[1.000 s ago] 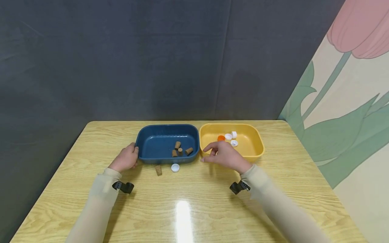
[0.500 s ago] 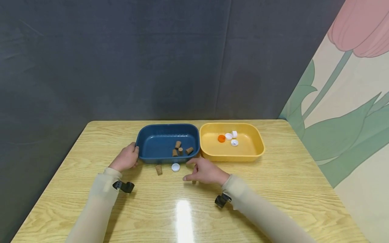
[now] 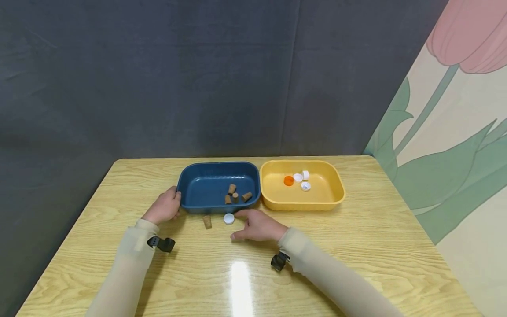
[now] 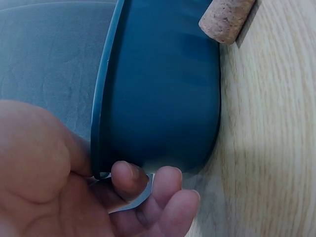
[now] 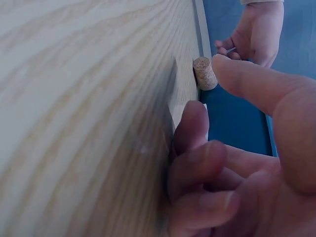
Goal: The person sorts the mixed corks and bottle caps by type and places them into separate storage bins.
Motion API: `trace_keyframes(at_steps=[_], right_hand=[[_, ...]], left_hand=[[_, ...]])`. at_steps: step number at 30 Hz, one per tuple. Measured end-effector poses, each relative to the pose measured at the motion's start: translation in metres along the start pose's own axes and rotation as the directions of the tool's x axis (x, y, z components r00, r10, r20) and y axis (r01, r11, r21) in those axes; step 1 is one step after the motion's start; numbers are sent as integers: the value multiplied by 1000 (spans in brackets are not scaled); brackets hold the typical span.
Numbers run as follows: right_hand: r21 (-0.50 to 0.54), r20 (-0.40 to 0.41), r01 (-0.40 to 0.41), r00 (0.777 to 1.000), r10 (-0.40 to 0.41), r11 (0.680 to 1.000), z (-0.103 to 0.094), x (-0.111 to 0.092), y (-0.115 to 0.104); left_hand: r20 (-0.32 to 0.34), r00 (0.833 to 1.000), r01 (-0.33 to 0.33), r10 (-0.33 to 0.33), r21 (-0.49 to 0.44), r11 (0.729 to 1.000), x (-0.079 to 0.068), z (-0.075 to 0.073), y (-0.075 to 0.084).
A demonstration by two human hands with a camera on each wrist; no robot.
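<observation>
At the left end of the blue plastic tray [image 3: 190, 207], my left hand [image 3: 164, 205] grips the rim, its fingertips curled under it in the left wrist view. Several brown corks [image 3: 232, 189] lie inside that tray. On the table in front of it are one more cork [image 3: 207, 222] and an upturned white bottle cap [image 3: 229, 219]. My right hand [image 3: 259, 225] is just right of this cap, index fingertip right at its edge, thumb spread away toward the near side. In the right wrist view, the fingers mostly hide the cap.
A yellow tray [image 3: 273, 205] stands against the blue tray's right end. It holds white caps [image 3: 305, 186] and an orange cap [image 3: 288, 181]. Both trays sit near the far edge of the wooden table [image 3: 190, 273], before a dark curtain [image 3: 198, 79].
My right hand has moved left and nearer from over the yellow tray's front edge to beside the white cap on the table. The left hand has stayed on the blue tray.
</observation>
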State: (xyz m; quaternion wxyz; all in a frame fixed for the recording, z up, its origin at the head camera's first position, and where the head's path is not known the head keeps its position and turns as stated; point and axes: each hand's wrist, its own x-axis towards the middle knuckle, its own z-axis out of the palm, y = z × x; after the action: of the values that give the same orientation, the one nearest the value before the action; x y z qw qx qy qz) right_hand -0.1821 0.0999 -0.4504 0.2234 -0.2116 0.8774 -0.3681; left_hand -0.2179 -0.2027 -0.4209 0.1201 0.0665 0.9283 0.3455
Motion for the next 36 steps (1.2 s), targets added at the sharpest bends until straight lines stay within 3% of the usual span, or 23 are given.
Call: trace_keyframes(at_steps=[13, 23, 36], right_hand=[[3, 20, 65, 998, -65, 998, 6, 9, -8], [-101, -39, 68, 997, -72, 993, 14, 22, -21], [-104, -99, 48, 993, -59, 993, 24, 31, -27]], left_hand=[[-4, 1000, 0, 0, 11, 1000, -1, 0, 2], [-8, 1000, -1, 1, 13, 1000, 0, 0, 2], [-14, 1000, 4, -4, 5, 1000, 1, 0, -1]])
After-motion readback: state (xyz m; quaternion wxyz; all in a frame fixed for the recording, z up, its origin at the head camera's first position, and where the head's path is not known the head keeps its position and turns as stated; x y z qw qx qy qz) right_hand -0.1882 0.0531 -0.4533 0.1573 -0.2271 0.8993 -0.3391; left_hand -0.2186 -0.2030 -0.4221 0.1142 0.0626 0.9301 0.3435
